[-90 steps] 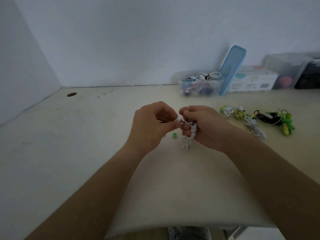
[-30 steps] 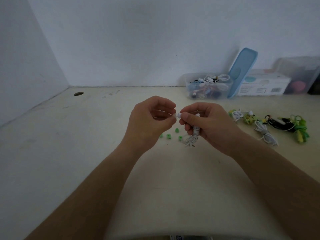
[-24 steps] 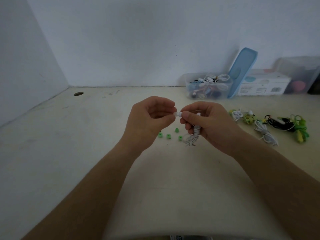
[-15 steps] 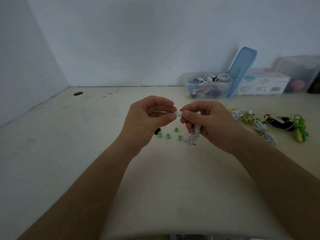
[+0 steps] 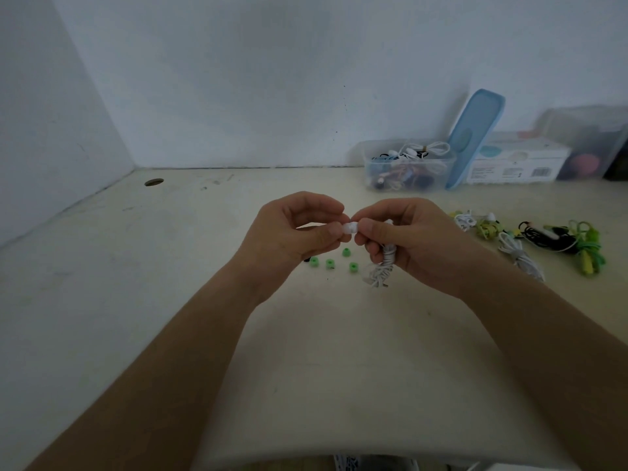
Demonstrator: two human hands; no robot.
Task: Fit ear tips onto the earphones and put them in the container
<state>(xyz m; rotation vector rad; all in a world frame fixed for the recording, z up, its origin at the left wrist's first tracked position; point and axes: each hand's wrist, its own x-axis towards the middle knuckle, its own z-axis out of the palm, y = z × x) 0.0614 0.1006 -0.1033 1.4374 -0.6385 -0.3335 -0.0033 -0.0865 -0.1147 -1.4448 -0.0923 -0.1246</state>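
L hand [image 5: 292, 229] and R hand [image 5: 407, 239] met fingertip to fingertip above the table [image 5: 170, 266], mid-frame. L thumb + forefinger were closed to a narrow pinch on a white earbud [image 5: 350, 228]; the other L fingers were curled in and held nothing. R thumb + forefinger pinched the same bud from the opp. side, and the R lower fingers were wrapped round the cable bundle [image 5: 384, 266]. Couldn't tell if a tip was seated on the bud, as the fingertips covered most of it.

The bud was small, smooth and rounded, approx. barrel-shaped, w/ its long axis running left-right between the two pinches. The bundle was thin white cord wound tight into a stubby hank, w/ its long axis approx. vertical and loose loops fanned at the lower end near the table; contact w/ the table was unclear.

Four green ear tips [image 5: 330, 264], short soft-looking rings, lay on the table just below the hands, and a dark one was half hidden by the L hand.

The container [image 5: 368, 171], a clear plastic box against the back wall w/ corded earphones piled inside, stood well apart from the hands. A blue lid [image 5: 475, 137] leaned on its right side, next to a white carton [image 5: 516, 161]. More hanks lay right of the R hand: white [image 5: 520, 256], yellow-green [image 5: 486, 229], black [image 5: 543, 236] and green [image 5: 588, 246]. The tabletop was cream, matte and scuffed, w/ a round hole [image 5: 154, 182] far left.
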